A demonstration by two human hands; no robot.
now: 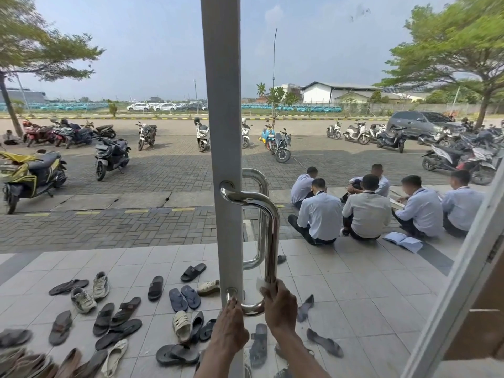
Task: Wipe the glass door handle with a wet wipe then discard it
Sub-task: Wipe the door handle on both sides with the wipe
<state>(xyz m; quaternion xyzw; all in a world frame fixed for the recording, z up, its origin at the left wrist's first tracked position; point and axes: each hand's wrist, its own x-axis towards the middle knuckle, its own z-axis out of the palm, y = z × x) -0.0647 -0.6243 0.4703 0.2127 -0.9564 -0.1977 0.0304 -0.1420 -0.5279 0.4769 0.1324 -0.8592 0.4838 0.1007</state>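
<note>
A polished steel door handle runs down the glass door beside its grey frame. My right hand grips the handle's lower part, with a white wet wipe pressed between its fingers and the bar. My left hand grips the handle's bottom bend, close to where it meets the frame. A second, matching handle shows through the glass on the outer side.
Through the glass, several sandals and shoes lie on the tiled porch. Several people sit on the step at the right. Parked motorcycles fill the paved lot beyond. A white door frame slants at the right edge.
</note>
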